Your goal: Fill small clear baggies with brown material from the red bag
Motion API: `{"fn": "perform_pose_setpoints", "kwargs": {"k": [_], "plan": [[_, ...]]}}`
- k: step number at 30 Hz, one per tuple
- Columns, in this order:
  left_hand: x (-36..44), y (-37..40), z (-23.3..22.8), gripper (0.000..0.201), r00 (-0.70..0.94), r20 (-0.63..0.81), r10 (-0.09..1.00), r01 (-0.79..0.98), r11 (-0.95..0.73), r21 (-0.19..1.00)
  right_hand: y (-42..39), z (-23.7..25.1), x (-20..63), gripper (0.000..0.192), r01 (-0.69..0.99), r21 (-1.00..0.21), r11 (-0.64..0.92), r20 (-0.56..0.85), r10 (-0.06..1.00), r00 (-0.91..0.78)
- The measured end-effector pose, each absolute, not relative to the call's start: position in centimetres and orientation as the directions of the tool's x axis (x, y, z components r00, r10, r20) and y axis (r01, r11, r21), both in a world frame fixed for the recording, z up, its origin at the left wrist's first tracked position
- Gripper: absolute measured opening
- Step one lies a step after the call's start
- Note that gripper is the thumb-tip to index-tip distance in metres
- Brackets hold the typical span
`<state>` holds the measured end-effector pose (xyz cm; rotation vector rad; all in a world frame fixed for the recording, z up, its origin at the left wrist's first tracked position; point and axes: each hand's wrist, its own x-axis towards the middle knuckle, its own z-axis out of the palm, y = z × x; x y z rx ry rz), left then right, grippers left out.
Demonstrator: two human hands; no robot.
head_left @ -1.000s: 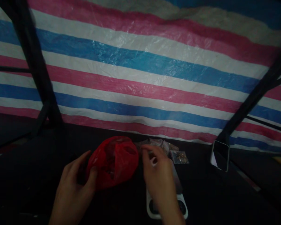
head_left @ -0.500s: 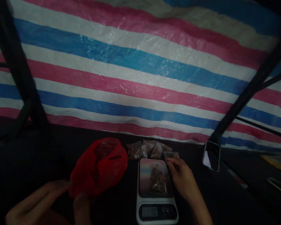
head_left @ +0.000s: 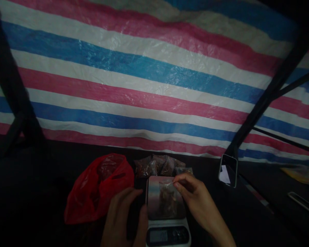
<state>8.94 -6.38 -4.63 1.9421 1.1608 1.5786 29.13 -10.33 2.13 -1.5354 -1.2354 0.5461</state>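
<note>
Weighing a small clear bag on the scale

The right hand (head_left: 195, 195) pinches the top edge of a small clear bag (head_left: 167, 197) that rests on the platform of the kitchen scale (head_left: 167, 219); the left hand (head_left: 123, 219), fingers loosely curled and holding nothing, lies just beside the scale's left edge. By my judgement the weighing is under way, and next the pinch should let go so the display reads true. More small bags (head_left: 157, 164) lie behind, a red plastic bag (head_left: 98, 188) to the left, a phone (head_left: 228, 170) to the right on the dark table (head_left: 41, 192).
</note>
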Motion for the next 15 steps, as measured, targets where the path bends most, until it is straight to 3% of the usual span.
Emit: {"fn": "perform_pose_setpoints", "kwargs": {"k": [5, 10, 15], "plan": [[11.0, -6.7, -4.1, 0.041, 0.083, 0.307, 0.948, 0.079, -0.313, 0.946, -10.9, 3.6, 27.4, 0.008, 0.275, -0.945, 0.178, 0.27, 0.899, 0.344], [10.1, -5.6, -3.0, 0.04, 0.202, 0.194, 0.96, -0.046, -0.188, 0.981, -9.5, 3.0, 24.8, 0.024, 0.104, -0.967, 0.232, 0.255, 0.891, 0.376], [9.0, -4.5, -2.1, 0.042, 0.19, 0.144, 0.971, -0.07, -0.133, 0.989, -8.4, 2.0, 23.1, 0.02, 0.177, -0.941, 0.287, 0.334, 0.862, 0.381]]}}
